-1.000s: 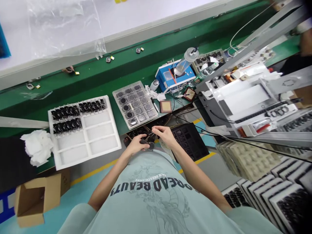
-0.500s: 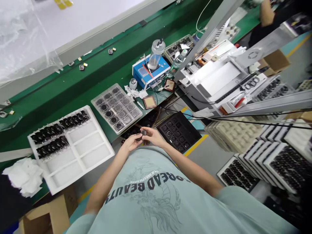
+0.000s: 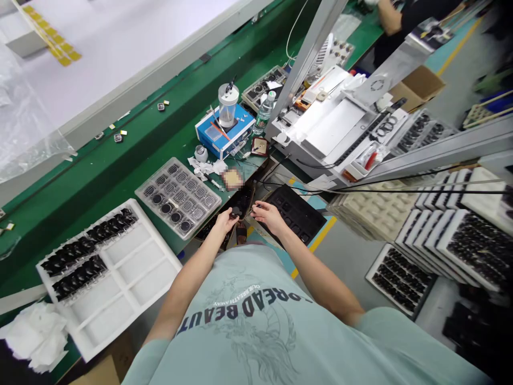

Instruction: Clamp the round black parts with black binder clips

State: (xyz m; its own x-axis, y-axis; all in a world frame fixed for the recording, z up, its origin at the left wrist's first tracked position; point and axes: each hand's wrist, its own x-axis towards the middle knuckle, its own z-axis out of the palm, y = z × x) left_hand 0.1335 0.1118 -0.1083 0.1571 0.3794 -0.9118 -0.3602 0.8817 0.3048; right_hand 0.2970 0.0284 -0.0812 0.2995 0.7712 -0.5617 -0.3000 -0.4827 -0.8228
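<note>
My left hand point(image 3: 226, 220) is closed on a small dark part point(image 3: 235, 212) in front of my body, near the table's edge. A short gap to the right, my right hand point(image 3: 266, 213) has thumb and fingers pinched together; a tiny dark thing shows at the fingertips, too small to name. A clear plastic tray point(image 3: 178, 198) with round dark parts lies on the green table just beyond my left hand. Below my right hand, at a lower level, is a black tray point(image 3: 310, 215) with square pockets.
A white divided tray point(image 3: 154, 256) with rows of black parts lies at the left. Behind the hands are a blue box point(image 3: 240, 120), a bottle point(image 3: 264, 113) and white tissues. Stacked trays point(image 3: 460, 235) and a metal machine point(image 3: 340, 123) stand right. Another person's arm point(image 3: 389, 18) shows top right.
My hands, together before, are now apart, the dark part staying in my left hand. The view has shifted, so the table things appear further left and mostly lower.
</note>
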